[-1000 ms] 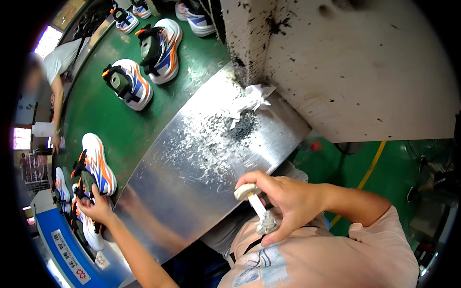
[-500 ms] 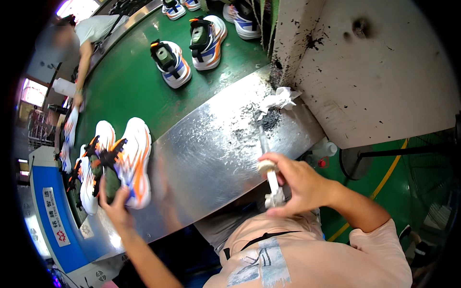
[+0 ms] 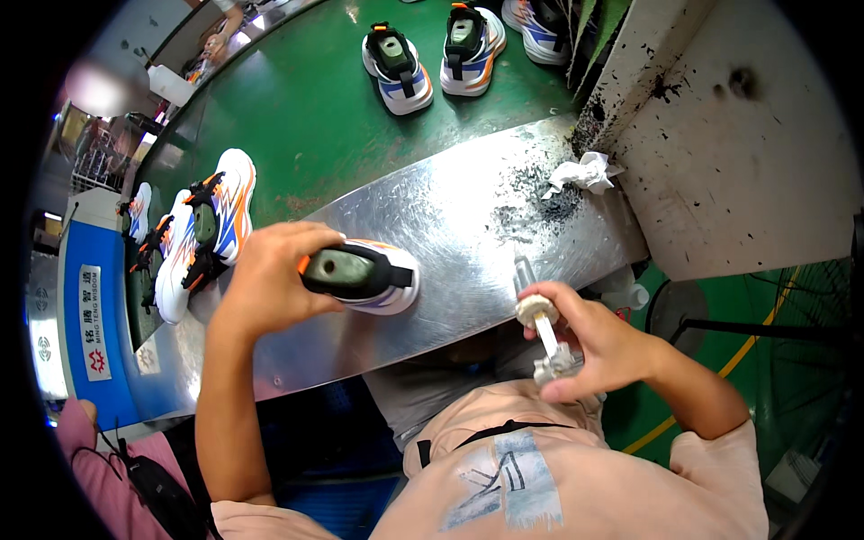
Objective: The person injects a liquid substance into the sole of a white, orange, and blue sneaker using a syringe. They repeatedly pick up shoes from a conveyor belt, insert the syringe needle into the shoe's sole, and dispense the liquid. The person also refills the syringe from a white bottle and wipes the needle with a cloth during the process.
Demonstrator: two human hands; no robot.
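Observation:
My left hand (image 3: 261, 283) grips a white sneaker (image 3: 346, 270) with a dark green insert in its collar and orange and blue trim. The shoe lies over the near metal ledge, its heel pointing right; the hand covers its front. In my right hand (image 3: 605, 346) is a syringe (image 3: 545, 331) with a clear barrel and a thick whitish collar. The barrel points away from me over the ledge's front edge, and the thumb is near the whitish, crusted plunger end.
Along the green conveyor (image 3: 297, 117) stand more sneakers (image 3: 397, 70), others lying at the left (image 3: 236, 202). A metal ledge (image 3: 432, 211) with black smudges and crumpled tissue (image 3: 585, 173) adjoins a stained beige panel (image 3: 738, 180). At lower left is a person's pink sleeve (image 3: 76, 441).
My left hand has lifted a sneaker off the left group and brought it right, over the ledge. The shoes on the belt appear shifted. My right hand still holds the syringe.

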